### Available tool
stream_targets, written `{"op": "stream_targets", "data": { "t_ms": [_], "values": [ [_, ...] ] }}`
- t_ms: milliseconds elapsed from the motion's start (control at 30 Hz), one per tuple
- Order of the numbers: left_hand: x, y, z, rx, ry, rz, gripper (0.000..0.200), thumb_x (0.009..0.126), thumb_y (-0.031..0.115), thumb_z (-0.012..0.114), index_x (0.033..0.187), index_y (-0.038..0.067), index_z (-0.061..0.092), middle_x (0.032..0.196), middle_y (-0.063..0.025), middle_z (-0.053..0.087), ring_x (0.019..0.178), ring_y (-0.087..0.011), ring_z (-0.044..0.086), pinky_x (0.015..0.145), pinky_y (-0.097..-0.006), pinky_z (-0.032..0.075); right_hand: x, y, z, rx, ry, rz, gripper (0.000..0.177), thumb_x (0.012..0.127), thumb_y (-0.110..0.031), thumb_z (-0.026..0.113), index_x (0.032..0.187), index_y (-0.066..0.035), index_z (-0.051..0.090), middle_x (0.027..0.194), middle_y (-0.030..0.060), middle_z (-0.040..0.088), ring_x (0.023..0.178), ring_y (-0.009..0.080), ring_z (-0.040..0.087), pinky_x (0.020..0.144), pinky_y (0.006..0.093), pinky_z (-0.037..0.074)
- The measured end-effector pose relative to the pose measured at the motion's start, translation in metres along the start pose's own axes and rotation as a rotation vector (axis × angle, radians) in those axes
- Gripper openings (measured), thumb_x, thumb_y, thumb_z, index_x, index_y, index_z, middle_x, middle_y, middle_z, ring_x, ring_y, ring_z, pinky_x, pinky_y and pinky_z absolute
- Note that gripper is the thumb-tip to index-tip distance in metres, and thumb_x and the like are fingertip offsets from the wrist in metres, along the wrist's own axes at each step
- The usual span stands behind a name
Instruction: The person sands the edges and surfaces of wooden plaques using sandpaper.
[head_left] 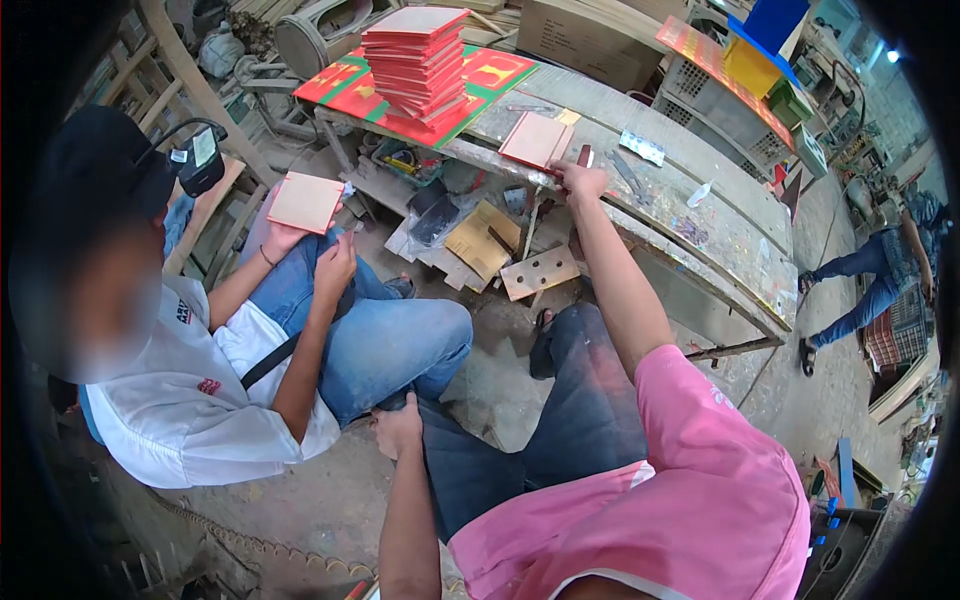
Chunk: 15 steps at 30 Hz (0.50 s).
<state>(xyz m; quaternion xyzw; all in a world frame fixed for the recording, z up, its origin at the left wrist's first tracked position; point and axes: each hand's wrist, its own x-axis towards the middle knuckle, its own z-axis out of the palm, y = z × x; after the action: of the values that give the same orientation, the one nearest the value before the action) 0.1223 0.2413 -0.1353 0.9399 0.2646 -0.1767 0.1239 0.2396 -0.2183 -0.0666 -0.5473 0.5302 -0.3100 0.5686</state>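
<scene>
**A:** Where's the right hand (580,182)?

**B:** Stretched out to the near edge of the long, paint-spattered surface (700,215), up at about 12 o'clock in the view. The fingers are curled over that edge. Something thin and dark sits right at the fingertips, and I cannot tell whether the hand grips it or only rests there.

**A:** And the pink square tile (535,140)?

**B:** It lies flat on the surface, just beside the hand at roughly its 10 o'clock. The tile's near corner is close to the knuckles, but I can't make out whether they touch.

**A:** What about the left hand (398,425)?

**B:** It's low down, at about 7 o'clock from the right hand and well apart from it. It rests knuckles-up on the dark trouser knee with the fingers loosely bent, gripping nothing.

**A:** What else is on the surface?

**B:** A stack of red tiles (415,60) stands farther along at 10 o'clock from the pink tile, on a green-and-red sheet (500,70).

**A:** Is anyone else nearby?

**B:** A co-worker in a white shirt sits at 9 o'clock and holds up a second tile (305,202) of the same kind with one hand under it. Another person stands far off at 3 o'clock.

**A:** And below the surface?

**B:** A wooden board with holes (540,272) lies on the floor at 6 o'clock from the pink tile.
</scene>
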Motion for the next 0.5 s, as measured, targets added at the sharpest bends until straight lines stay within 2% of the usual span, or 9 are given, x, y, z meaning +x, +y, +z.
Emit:
{"op": "stream_targets", "data": {
  "t_ms": [100, 167, 200, 267, 300, 333, 400, 433, 500],
  "values": [
    [-0.001, 0.0, -0.002, 0.001, -0.029, -0.023, 0.087, 0.071, 0.059, 0.067, 0.132, 0.001, 0.045, 0.123, -0.0246, 0.055, 0.113, -0.0365, 0.056, 0.094, -0.0453, 0.046, 0.001, -0.001, 0.001, 0.055, -0.012, 0.078, 0.023, 0.067, -0.007, 0.083, 0.061, 0.003, 0.063, 0.062, 0.0095, 0.063, 0.044, 0.0146, 0.056, 0.035, 0.0285, 0.042],
    [0.001, 0.0, 0.001, 0.024, 0.003, -0.019, 0.087, 0.071, 0.06, 0.067, 0.132, 0.001, 0.045, 0.119, -0.023, 0.058, 0.111, -0.0363, 0.058, 0.093, -0.0452, 0.046, -0.002, -0.005, -0.002, 0.26, -0.103, 0.095, 0.022, 0.068, -0.001, 0.081, 0.067, 0.002, 0.059, 0.062, 0.0085, 0.061, 0.042, 0.0138, 0.053, 0.035, 0.0276, 0.041],
    [-0.001, 0.001, 0.0, 0.025, 0.001, -0.012, 0.087, 0.071, 0.06, 0.067, 0.132, 0.001, 0.045, 0.119, -0.023, 0.058, 0.111, -0.0363, 0.058, 0.093, -0.0452, 0.046, -0.006, -0.009, -0.005, 0.262, -0.096, 0.094, 0.022, 0.068, -0.001, 0.081, 0.067, 0.002, 0.059, 0.062, 0.0085, 0.061, 0.042, 0.0138, 0.053, 0.035, 0.0276, 0.041],
    [-0.006, 0.002, -0.004, 0.02, -0.007, -0.022, 0.086, 0.071, 0.06, 0.066, 0.13, 0.001, 0.046, 0.118, -0.0221, 0.06, 0.109, -0.0362, 0.059, 0.093, -0.0453, 0.047, -0.018, -0.015, -0.016, 0.361, -0.154, -0.006, 0.026, 0.069, 0.001, 0.079, 0.074, -0.001, 0.054, 0.064, 0.0068, 0.059, 0.041, 0.013, 0.051, 0.036, 0.0265, 0.041],
    [-0.005, 0.002, -0.003, 0.026, -0.01, -0.014, 0.086, 0.071, 0.06, 0.066, 0.13, 0.001, 0.046, 0.118, -0.0221, 0.06, 0.109, -0.0362, 0.059, 0.093, -0.0453, 0.047, -0.022, -0.017, -0.021, 0.363, -0.179, -0.027, 0.032, 0.071, 0.002, 0.078, 0.079, -0.007, 0.048, 0.065, 0.0054, 0.06, 0.043, 0.0121, 0.05, 0.038, 0.0255, 0.04],
    [-0.004, 0.0, -0.002, 0.025, -0.012, -0.006, 0.085, 0.071, 0.06, 0.066, 0.129, 0.001, 0.047, 0.118, -0.0223, 0.06, 0.108, -0.0365, 0.059, 0.092, -0.0455, 0.047, -0.027, -0.018, -0.029, 0.363, -0.169, -0.023, 0.032, 0.071, 0.002, 0.078, 0.079, -0.007, 0.048, 0.065, 0.0054, 0.06, 0.043, 0.0121, 0.05, 0.038, 0.0255, 0.04],
    [-0.001, -0.002, -0.002, 0.028, -0.018, 0.006, 0.084, 0.071, 0.06, 0.066, 0.128, 0.001, 0.048, 0.118, -0.0224, 0.059, 0.108, -0.0368, 0.06, 0.092, -0.0457, 0.047, -0.039, -0.018, -0.046, 0.516, -0.267, -0.15, 0.031, 0.071, 0.002, 0.077, 0.074, -0.006, 0.047, 0.064, 0.0052, 0.057, 0.044, 0.0112, 0.05, 0.039, 0.026, 0.042],
    [-0.001, -0.002, -0.002, 0.032, -0.015, 0.005, 0.083, 0.071, 0.061, 0.066, 0.126, 0.001, 0.049, 0.118, -0.0226, 0.059, 0.108, -0.0367, 0.059, 0.092, -0.0458, 0.047, -0.046, -0.017, -0.058, 0.514, -0.257, -0.148, 0.031, 0.071, 0.002, 0.077, 0.074, -0.006, 0.047, 0.064, 0.0052, 0.057, 0.044, 0.0112, 0.05, 0.039, 0.026, 0.042],
    [0.0, -0.004, 0.003, 0.024, 0.035, 0.029, 0.081, 0.071, 0.062, 0.065, 0.122, 0.0, 0.052, 0.117, -0.0229, 0.06, 0.108, -0.0365, 0.059, 0.091, -0.046, 0.047, -0.065, -0.017, -0.091, 0.447, -0.385, -0.217, 0.033, 0.072, 0.0, 0.076, 0.073, -0.008, 0.044, 0.063, 0.0039, 0.056, 0.045, 0.01, 0.049, 0.039, 0.0254, 0.041]
  ]
}}
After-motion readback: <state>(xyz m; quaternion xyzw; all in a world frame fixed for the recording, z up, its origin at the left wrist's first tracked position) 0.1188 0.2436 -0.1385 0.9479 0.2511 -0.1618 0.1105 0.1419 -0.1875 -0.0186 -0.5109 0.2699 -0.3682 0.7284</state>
